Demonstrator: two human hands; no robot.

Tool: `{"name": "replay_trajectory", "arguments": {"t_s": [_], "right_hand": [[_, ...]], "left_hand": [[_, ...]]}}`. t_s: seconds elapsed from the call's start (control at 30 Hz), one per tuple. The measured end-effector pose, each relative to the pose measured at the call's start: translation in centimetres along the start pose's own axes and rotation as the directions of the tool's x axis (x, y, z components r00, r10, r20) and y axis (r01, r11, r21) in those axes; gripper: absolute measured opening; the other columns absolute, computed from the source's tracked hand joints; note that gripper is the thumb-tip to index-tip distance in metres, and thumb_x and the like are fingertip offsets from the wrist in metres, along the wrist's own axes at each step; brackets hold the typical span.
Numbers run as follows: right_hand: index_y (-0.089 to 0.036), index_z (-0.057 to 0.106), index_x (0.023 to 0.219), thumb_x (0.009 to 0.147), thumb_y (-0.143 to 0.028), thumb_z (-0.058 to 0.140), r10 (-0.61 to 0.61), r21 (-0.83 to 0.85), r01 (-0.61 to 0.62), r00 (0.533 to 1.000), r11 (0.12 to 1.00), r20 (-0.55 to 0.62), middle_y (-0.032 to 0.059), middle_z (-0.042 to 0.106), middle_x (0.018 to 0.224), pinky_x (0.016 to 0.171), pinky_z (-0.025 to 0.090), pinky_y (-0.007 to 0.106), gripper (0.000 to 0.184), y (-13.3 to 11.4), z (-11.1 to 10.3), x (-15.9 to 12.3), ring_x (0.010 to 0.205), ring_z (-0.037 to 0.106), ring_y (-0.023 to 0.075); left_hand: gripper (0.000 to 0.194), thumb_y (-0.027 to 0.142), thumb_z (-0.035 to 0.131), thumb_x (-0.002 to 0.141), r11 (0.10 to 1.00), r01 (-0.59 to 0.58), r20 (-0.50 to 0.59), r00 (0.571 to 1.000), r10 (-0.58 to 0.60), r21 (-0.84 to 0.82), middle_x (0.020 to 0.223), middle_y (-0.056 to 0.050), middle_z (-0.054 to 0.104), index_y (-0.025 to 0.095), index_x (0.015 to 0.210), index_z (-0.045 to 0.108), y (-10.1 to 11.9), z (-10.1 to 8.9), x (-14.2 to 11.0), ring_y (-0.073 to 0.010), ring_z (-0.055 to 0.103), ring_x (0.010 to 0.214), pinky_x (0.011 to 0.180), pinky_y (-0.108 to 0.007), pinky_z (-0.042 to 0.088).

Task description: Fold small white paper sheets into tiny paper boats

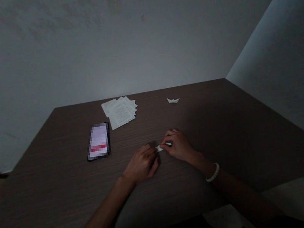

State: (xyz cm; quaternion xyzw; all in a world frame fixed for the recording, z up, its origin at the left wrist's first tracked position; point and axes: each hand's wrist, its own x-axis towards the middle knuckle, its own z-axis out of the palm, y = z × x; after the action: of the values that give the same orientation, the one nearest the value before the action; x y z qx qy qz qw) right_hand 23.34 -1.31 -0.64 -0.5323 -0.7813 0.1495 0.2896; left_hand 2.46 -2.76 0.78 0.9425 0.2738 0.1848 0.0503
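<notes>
On the table (pixel 66 185), the small white paper (pixel 159 148) sits between the hands, pinched by the right hand (pixel 178 146); whether the left hand (pixel 141 164) grips or merely steadies it I can't tell, but light, level pressure should suit it.

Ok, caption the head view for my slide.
Right hand pinches small white paper beside left hand on a brown table, folded paper boat beyond.

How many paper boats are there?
1: the little white paper boat near the table's far edge, right of the papers. The hands partly hide another small paper, so I can't tell its shape.
</notes>
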Motion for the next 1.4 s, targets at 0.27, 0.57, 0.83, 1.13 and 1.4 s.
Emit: {"name": "replay_trajectory", "arguments": {"t_s": [0.27, 0.57, 0.83, 1.13, 1.4], "right_hand": [[-0.021, 0.071, 0.074, 0.08, -0.023, 0.074, -0.017, 0.04, 0.017, 1.0, 0.999, -0.016, 0.0017, 0.065, 0.082, 0.08, 0.038, 0.031, 0.007, 0.0, 0.0, 0.0, 0.08, 0.055, 0.0165], [-0.019, 0.068, 0.072, 0.079, -0.015, 0.073, -0.009, 0.106, 0.012, 1.0, 0.994, -0.027, 0.0014, 0.063, 0.082, 0.084, 0.039, 0.032, 0.01, 1.1, -0.4, 0.1, 0.081, 0.055, 0.0154], [-0.017, 0.065, 0.068, 0.077, -0.011, 0.071, 0.036, 0.138, -0.032, 0.999, 0.99, -0.028, 0.0025, 0.061, 0.078, 0.071, 0.04, 0.028, 0.013, 2.3, -0.7, 0.2, 0.075, 0.056, 0.0149], [-0.018, 0.069, 0.081, 0.083, -0.011, 0.063, 0.0, 0.274, 0.003, 1.0, 0.962, -0.009, 0.0021, 0.064, 0.08, 0.067, 0.042, 0.025, 0.009, 2.7, -1.6, 0.2, 0.071, 0.056, 0.0127], [-0.02, 0.069, 0.097, 0.075, -0.011, 0.071, -0.217, 0.216, 0.2, 0.975, 0.956, 0.057, 0.0044, 0.067, 0.094, 0.079, 0.046, 0.03, 0.023, 1.1, -1.8, -0.1, 0.088, 0.059, 0.0177]], "left_hand": [[0.024, 0.016, 0.043, 0.093, 1.0, 0.004, -0.024, 1.0, -0.004, 0.007, 0.085, -0.01, 0.065, 0.011, 0.087, 0.065, -0.1, 0.3, -0.1, -0.0214, 0.057, 0.082, 0.079, -0.037, 0.051], [0.021, 0.016, 0.046, 0.092, 1.0, 0.018, -0.039, 0.999, -0.019, -0.02, 0.093, -0.011, 0.067, 0.01, 0.09, 0.066, -0.1, 0.3, -0.1, -0.0221, 0.057, 0.084, 0.08, -0.038, 0.053], [0.022, 0.017, 0.046, 0.093, 0.999, 0.027, -0.049, 0.998, -0.028, -0.03, 0.098, -0.011, 0.068, 0.012, 0.095, 0.067, -0.2, 0.5, -0.3, -0.0225, 0.059, 0.09, 0.084, -0.038, 0.052], [0.022, 0.019, 0.046, 0.095, 0.986, 0.082, -0.06, 0.994, -0.092, -0.147, 0.09, -0.009, 0.066, 0.014, 0.089, 0.066, -0.5, 0.7, -0.2, -0.0207, 0.058, 0.086, 0.079, -0.035, 0.051], [0.018, 0.023, 0.046, 0.095, 0.974, 0.123, -0.068, 0.988, -0.138, -0.189, 0.09, -0.009, 0.063, 0.016, 0.09, 0.062, -0.5, 0.6, 0.1, -0.0208, 0.056, 0.089, 0.08, -0.036, 0.05]]}}
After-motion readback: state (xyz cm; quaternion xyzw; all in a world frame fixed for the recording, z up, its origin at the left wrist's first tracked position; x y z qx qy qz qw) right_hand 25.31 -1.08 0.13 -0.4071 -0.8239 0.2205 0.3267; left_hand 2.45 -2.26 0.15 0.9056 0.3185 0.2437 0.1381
